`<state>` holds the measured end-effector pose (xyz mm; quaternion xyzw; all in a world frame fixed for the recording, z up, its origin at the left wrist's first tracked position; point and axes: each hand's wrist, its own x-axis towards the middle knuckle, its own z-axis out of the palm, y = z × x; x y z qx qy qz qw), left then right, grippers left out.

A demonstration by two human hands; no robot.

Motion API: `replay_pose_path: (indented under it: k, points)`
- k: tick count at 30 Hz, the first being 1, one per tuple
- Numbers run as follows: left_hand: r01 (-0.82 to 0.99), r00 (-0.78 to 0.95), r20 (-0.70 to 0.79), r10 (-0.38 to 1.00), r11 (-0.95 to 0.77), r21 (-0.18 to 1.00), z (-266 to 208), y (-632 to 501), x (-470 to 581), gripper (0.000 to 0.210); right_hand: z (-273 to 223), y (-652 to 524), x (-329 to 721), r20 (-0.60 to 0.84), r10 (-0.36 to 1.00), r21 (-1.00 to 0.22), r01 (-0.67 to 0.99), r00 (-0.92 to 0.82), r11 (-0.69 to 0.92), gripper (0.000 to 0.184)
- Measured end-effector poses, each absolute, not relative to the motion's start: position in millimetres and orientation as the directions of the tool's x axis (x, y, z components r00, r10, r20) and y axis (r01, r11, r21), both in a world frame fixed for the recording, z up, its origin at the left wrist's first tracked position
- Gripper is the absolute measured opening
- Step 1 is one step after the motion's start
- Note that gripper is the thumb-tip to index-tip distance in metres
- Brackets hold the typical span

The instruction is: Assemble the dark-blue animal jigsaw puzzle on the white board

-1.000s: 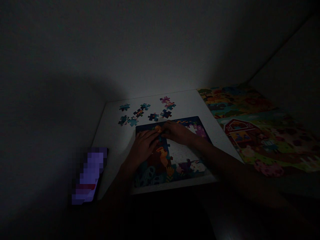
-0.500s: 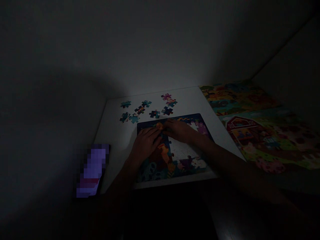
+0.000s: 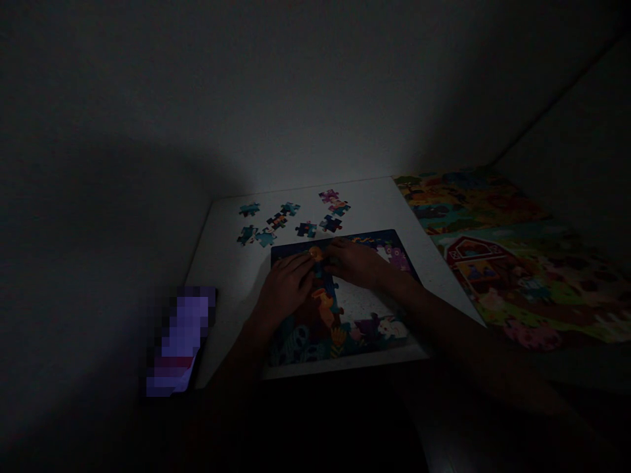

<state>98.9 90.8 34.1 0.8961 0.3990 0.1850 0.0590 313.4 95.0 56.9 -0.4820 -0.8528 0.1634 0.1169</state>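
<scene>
Head view: puzzle [image 3: 323, 309] lies beneath my left hand [image 3: 286, 282], fingers laid flat, and right hand [image 3: 355, 263], fingers curled, hold unclear; its gap [image 3: 362, 303] lies nearside of the right.

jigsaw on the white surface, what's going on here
A person has both hands on a partly built jigsaw puzzle in dim light. The left hand lies over its upper left part, and the fingers of the right hand are at its upper middle; whether they grip a piece is too dark to tell. A gap remains in the middle. Loose jigsaw pieces lie beyond it, a phone to the left and a barn picture to the right.
</scene>
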Motion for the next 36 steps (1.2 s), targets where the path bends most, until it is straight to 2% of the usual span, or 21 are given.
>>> replay_pose_path:
  k: [6, 10, 18, 31, 36]
  points:
    - [0.744, 0.554, 0.29, 0.78, -0.621, 0.246, 34.3, 92.1, 101.0, 0.033, 54.5, 96.0, 308.0, 0.044, 0.872, -0.345, 0.812, -0.487, 0.471, 0.017]
    - [0.731, 0.585, 0.274, 0.763, -0.643, 0.228, 32.9, 92.2, 101.8, 0.035, 50.6, 97.1, 308.8, 0.053, 0.877, -0.327, 0.821, -0.478, 0.468, 0.016]
    - [0.797, 0.532, 0.219, 0.818, -0.571, 0.196, 36.2, 93.4, 104.1, 0.033, 51.4, 98.8, 313.9, 0.065, 0.864, -0.349, 0.8, -0.5, 0.489, 0.017]
    - [0.775, 0.53, 0.218, 0.819, -0.573, 0.268, 27.8, 96.4, 101.7, 0.034, 46.9, 103.7, 315.0, 0.124, 0.837, -0.427, 0.733, -0.533, 0.53, 0.017]
    - [0.772, 0.56, 0.209, 0.802, -0.596, 0.22, 25.4, 96.3, 101.1, 0.038, 42.2, 112.5, 320.6, 0.18, 0.821, -0.438, 0.703, -0.542, 0.56, 0.015]
